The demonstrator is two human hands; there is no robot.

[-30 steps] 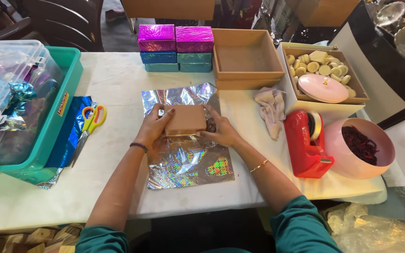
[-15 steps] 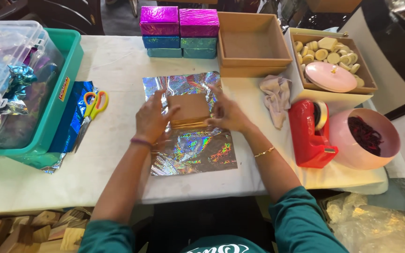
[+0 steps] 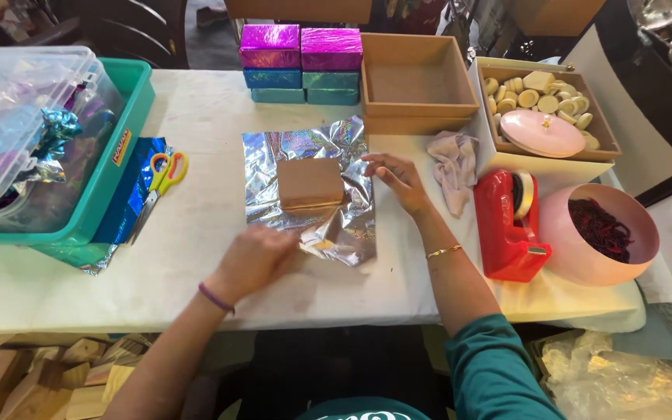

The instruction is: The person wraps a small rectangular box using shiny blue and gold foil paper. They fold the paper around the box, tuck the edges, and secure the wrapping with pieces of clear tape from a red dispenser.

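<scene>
A small brown cardboard box [image 3: 309, 182] lies on a sheet of shiny holographic foil [image 3: 313, 144] in the middle of the white table [image 3: 196, 117]. My left hand [image 3: 254, 258] grips the near edge of the foil and lifts it toward the box. My right hand [image 3: 397, 176] rests with fingers spread on the foil's right edge, just right of the box.
Wrapped pink and teal boxes [image 3: 301, 62] are stacked at the back beside an open brown box [image 3: 418, 85]. A red tape dispenser [image 3: 511, 225], pink bowl [image 3: 600, 233], cloth [image 3: 454, 163] and tray of pale rounds [image 3: 542, 105] stand right. Scissors [image 3: 161, 179] and a teal bin [image 3: 110, 179] sit left.
Both hands have left the box. My left hand dropped back to the foil's near edge and folds it up; my right hand slid to the foil's right edge.
</scene>
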